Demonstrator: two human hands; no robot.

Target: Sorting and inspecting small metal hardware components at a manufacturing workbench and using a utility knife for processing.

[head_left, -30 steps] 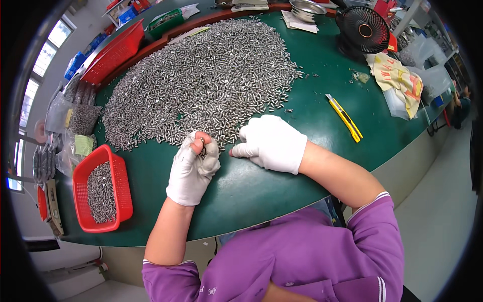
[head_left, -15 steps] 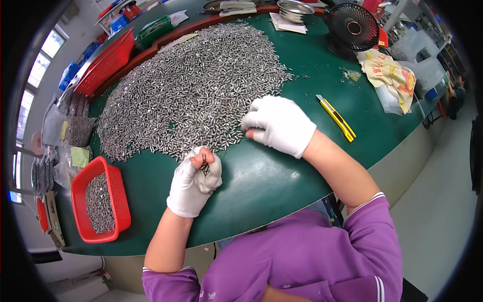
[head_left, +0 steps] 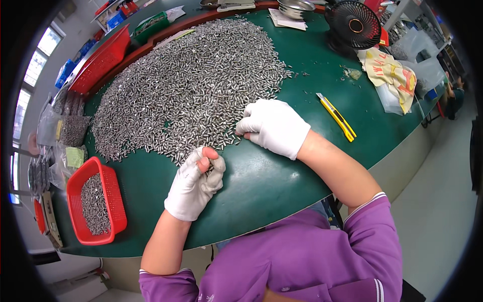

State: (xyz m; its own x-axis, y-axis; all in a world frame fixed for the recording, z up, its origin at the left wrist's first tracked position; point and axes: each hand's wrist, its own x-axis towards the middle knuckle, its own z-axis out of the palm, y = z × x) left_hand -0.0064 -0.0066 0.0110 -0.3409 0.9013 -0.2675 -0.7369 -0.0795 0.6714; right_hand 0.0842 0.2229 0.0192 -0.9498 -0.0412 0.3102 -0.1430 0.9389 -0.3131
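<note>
Gloves cover both hands above a green table [head_left: 282,176]. From the head view, the left hand [head_left: 193,183] is curled shut, pinching a few small metal pins at the near edge of the pin heap [head_left: 191,85] (what exactly sits inside the fist is hidden). The right hand [head_left: 274,126] lies flat and released, fingertips touching the heap's rim. A red basket [head_left: 95,201] of pins sits left; a yellow cutter [head_left: 336,116] lies right.

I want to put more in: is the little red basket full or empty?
Partly full. The red basket holds a strip of small metal pieces along its middle; bare mesh shows beside them.
</note>
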